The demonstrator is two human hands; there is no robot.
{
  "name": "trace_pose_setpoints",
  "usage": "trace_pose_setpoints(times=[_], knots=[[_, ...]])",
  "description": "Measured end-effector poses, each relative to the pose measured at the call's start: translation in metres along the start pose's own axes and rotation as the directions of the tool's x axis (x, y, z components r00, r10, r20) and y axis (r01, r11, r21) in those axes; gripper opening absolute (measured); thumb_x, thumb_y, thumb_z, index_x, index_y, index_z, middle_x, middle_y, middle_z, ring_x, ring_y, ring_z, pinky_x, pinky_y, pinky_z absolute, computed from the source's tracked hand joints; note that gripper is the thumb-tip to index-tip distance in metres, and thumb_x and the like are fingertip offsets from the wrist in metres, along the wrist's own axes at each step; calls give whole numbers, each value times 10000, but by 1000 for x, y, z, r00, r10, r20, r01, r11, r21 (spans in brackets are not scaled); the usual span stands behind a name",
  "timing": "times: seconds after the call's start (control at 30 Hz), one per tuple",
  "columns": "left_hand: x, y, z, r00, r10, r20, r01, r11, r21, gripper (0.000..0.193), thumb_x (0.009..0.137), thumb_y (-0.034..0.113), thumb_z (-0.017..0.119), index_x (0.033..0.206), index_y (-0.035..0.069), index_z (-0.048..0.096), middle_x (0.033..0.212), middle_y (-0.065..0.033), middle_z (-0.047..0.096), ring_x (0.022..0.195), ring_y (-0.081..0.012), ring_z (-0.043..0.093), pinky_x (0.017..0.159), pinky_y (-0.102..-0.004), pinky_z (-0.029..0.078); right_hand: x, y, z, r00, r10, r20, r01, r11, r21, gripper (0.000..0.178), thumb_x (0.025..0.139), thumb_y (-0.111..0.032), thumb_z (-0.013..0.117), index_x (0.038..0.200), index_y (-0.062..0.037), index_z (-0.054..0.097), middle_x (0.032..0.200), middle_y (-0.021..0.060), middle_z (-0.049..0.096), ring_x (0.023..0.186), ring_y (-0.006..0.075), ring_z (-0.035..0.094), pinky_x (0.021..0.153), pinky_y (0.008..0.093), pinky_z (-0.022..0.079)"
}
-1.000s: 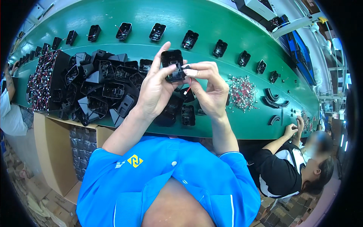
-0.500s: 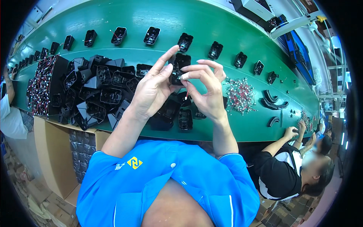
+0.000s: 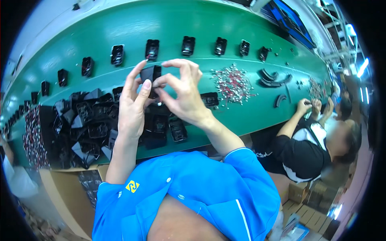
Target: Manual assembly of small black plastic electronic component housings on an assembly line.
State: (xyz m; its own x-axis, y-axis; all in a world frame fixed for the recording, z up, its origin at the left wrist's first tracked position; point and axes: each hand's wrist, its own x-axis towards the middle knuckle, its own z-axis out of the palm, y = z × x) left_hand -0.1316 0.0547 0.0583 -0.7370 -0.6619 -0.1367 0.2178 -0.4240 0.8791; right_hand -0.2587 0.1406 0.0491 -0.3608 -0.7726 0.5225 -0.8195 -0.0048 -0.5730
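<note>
A black plastic housing (image 3: 149, 74) is held above the bench, tilted so that its smooth outer wall shows. My left hand (image 3: 133, 102) is closed round it, the thumb lying along its near side. At the housing's right edge, the thumb and forefinger of my right hand (image 3: 183, 94) are pinched together, the other fingers raised and curled. What lies between those fingertips is hidden. A tiny white end (image 3: 159, 103) shows just below them. Under my hands, more black housings (image 3: 177, 127) lie on the bench by its near edge.
Across the green bench (image 3: 161, 24) runs a row of housings (image 3: 152, 49). Piled housings (image 3: 86, 120) and a box of wired parts (image 3: 35, 136) stand left. Loose red-and-white leads (image 3: 232, 85) and curved black pieces (image 3: 275, 78) lie right. A co-worker (image 3: 305, 140) sits at the right.
My view has turned, shifting the bench scene. The housing is tipped differently, its outer wall now showing. The red-and-white lead that hung from my right fingertips is mostly out of sight.
</note>
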Motion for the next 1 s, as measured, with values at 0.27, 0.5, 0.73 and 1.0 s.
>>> trace_pose_setpoints(times=[0.27,0.5,0.73,1.0], knots=[[-2,-9,17,976,212,50,-218,958,189,591,930,8,670,1474,65,445,1148,-122,616,1075,-182,625,978,-328,519,-10,17,-1,971,-94,-222,83,995,-59,252,688,-41,752,923,-131,733,1374,64,521,1244,271,412,1050,444,275],[2,-1,32,961,197,195,-231,958,169,533,870,-27,720,1374,-2,547,1274,-165,621,1121,-193,628,1028,-320,493,-20,32,-4,927,17,-376,116,937,329,344,676,-7,735,1006,-106,728,1406,92,497,1266,282,415,1098,432,297],[9,-7,49,955,219,202,-252,955,158,520,880,0,724,1369,-7,549,1234,-152,637,1104,-195,637,1016,-316,497,-20,40,-33,937,-83,-340,157,968,195,250,675,-56,754,917,-102,707,1406,115,508,1256,290,426,1097,424,289],[27,-27,78,959,193,210,-240,942,233,630,948,80,655,1502,25,358,1375,-202,523,1257,-288,549,1052,-426,475,0,121,-110,907,-290,-307,124,878,-462,250,698,-273,827,814,-167,633,1354,18,583,1231,228,465,1070,423,249]])
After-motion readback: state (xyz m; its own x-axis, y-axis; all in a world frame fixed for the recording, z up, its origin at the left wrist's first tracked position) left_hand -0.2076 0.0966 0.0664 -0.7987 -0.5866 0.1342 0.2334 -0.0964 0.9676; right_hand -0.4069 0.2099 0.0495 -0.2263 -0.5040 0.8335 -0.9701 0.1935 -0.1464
